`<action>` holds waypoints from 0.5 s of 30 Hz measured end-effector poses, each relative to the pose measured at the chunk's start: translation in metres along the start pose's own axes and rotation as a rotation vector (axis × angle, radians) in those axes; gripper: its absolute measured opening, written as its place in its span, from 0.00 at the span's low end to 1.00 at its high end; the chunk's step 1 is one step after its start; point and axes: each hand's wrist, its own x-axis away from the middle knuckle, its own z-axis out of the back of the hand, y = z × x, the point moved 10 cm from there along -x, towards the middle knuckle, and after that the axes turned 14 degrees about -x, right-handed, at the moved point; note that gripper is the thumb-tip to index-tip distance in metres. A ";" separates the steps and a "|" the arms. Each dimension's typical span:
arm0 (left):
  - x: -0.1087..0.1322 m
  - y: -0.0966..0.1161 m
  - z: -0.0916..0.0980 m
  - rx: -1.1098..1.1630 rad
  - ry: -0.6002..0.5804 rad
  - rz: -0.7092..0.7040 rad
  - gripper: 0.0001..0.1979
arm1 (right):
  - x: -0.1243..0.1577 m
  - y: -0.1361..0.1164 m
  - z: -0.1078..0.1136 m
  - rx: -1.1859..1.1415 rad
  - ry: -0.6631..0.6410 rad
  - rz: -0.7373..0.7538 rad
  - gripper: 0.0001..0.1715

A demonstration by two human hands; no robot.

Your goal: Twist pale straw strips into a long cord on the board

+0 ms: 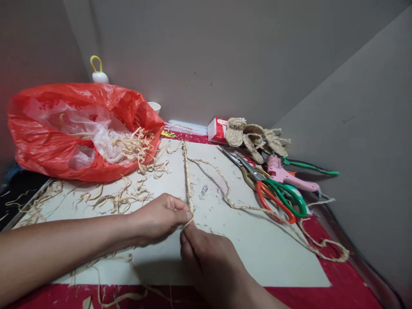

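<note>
A braided straw cord point(187, 178) stretches straight toward me over the white board point(254, 253). My left hand point(162, 216) is closed, thumb and finger pinching the near end of the braid. Just below and to the right, my right hand point(214, 259) is closed too, its fingertips on the same end, where a thin strand crosses between the hands. The fingers hide the exact end of the braid. From near the far end, a thinner length of braid point(227, 193) winds off to the right, passes by the scissors and loops at the board's right edge.
A red plastic bag point(64, 169) of straw strips stands at left, with loose strips point(119, 195) before it. At right lie orange-and-green-handled scissors point(283, 197), a pink glue gun point(289, 176), green-handled pliers point(312, 166), woven straw pieces point(236, 132) and a red-and-white box point(217, 130). Grey walls enclose the back.
</note>
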 end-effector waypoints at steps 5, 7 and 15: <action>0.004 -0.003 -0.007 0.119 -0.022 0.013 0.11 | 0.001 -0.005 0.002 0.277 0.022 0.069 0.08; 0.004 -0.002 -0.007 0.132 -0.013 0.002 0.12 | -0.002 -0.006 -0.005 0.337 -0.045 0.051 0.09; 0.000 0.005 -0.005 0.066 -0.064 -0.053 0.13 | 0.027 -0.041 -0.060 -0.016 -0.497 0.294 0.10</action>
